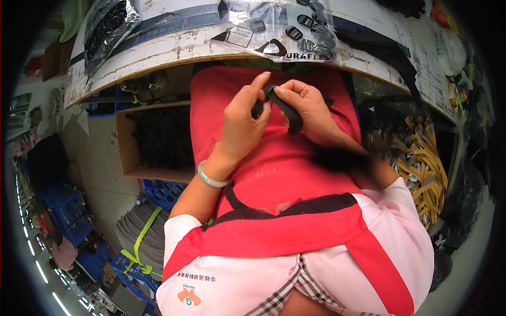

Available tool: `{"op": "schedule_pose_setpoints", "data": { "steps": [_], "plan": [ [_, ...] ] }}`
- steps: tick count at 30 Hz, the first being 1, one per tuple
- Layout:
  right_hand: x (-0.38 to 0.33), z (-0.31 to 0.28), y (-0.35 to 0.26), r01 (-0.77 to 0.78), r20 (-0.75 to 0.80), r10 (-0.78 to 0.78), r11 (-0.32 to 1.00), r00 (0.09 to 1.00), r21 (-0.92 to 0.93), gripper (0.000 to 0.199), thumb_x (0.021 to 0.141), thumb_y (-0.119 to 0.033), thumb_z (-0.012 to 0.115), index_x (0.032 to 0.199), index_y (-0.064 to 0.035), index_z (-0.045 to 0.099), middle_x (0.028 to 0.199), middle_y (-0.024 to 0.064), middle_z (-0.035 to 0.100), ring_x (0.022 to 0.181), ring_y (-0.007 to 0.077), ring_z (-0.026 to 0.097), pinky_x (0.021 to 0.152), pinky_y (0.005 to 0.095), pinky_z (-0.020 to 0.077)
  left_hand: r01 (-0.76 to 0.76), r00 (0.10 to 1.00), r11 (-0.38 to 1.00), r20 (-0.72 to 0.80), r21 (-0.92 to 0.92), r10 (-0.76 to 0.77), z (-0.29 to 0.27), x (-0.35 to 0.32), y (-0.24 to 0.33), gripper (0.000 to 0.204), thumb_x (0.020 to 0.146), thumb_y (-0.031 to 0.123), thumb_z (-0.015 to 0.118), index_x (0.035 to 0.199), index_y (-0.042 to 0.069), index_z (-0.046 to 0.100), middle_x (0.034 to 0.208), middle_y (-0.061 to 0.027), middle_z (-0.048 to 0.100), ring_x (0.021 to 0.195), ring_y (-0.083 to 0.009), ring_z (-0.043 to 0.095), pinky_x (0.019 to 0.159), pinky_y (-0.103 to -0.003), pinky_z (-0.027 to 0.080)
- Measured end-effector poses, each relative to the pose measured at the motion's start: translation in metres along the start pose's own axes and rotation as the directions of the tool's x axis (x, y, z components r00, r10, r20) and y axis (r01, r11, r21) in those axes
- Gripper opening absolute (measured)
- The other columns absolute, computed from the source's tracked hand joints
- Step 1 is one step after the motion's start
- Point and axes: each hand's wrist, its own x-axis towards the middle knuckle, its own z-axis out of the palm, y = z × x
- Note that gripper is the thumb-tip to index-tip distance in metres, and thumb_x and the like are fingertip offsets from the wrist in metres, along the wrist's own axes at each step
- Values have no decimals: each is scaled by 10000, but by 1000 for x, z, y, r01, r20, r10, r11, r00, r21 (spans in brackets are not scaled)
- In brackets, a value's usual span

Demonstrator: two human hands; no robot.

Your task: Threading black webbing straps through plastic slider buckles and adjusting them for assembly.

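Both hands are close together above the red apron (284, 152) on my lap. My right hand (311, 108) pinches a black webbing strap (291, 117) between thumb and fingers, and the strap curls down beneath the hand. My left hand (242, 118) closes on the same strap's upper end, its index finger pointing up and away. A dark piece (257, 109) shows between the left fingers; whether it is a buckle or more strap, I cannot tell. A blurred black shape (340, 159) crosses my right forearm.
The white worktable (174, 55) carries a clear bag of black buckles (298, 31) and another bag of black parts (109, 26). Below stand a cardboard box (129, 139) of black material, yellow-brown straps (421, 168), a grey webbing bundle (142, 231) and blue crates (68, 213).
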Motion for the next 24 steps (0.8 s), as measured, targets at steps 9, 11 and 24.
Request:
{"op": "schedule_pose_setpoints", "data": {
  "steps": [9, 11, 24],
  "plan": [
    [3, -5, -12, -163, 140, 148, 981, 979, 101, 219, 937, -232, 625, 1058, -50, 603, 844, 13, 631, 682, 56, 603, 579, 183, 483, 262, 964, 897, 55, -357, -260, -9, -13, -13, 370, 859, 13, 655, 1225, 3, 603, 911, -34, 662, 685, -91, 577, 598, -217, 477],
    [10, -13, 3, -133, 139, 119, 987, 983, 96, 162, 919, -196, 650, 1000, -57, 640, 896, 2, 626, 714, 48, 582, 623, 192, 471, 622, 748, 490, 278, -611, -603, -23, -12, -18, 234, 915, 112, 624, 1104, -24, 647, 884, -45, 652, 628, -74, 535, 514, -207, 428],
    [-15, 11, -14, 136, 52, -126, 911, 991, -389, 133, 913, -56, 624, 1020, -2, 565, 696, 3, 583, 535, 49, 536, 460, 192, 424, 543, 793, 553, 169, -632, -585, -12, -10, -5, 180, 871, 112, 692, 990, -22, 699, 645, -11, 586, 513, -41, 465, 444, -202, 337]
  ]
}}
